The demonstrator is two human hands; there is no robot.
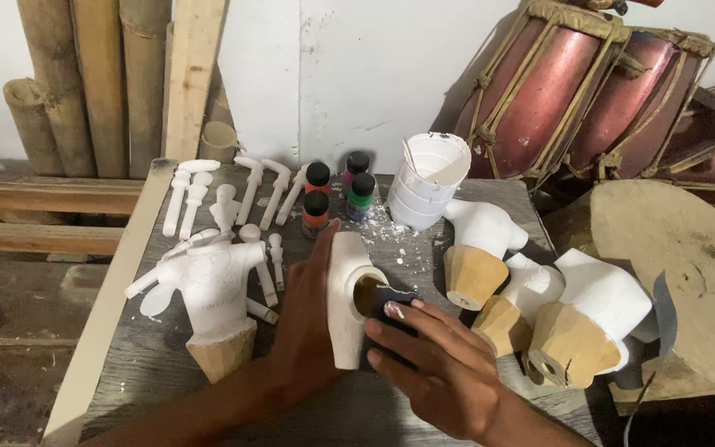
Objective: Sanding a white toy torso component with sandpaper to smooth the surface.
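White plastered wall [357,74] behind, scuffed and marked. Bamboo poles [93,83] and a pale wooden plank [192,74] leaning against it on the left. Grey weathered wooden tabletop [151,364] in front. Two red rope-laced drums [589,91] propped at right.

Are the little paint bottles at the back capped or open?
Capped. All four paint bottles stand upright with black caps on.

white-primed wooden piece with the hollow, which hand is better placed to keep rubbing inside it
Probably the right hand: its fingers press a dark pad at the hollow of the white-primed wooden piece. The left hand lies flat along the piece's far side, steadying it.
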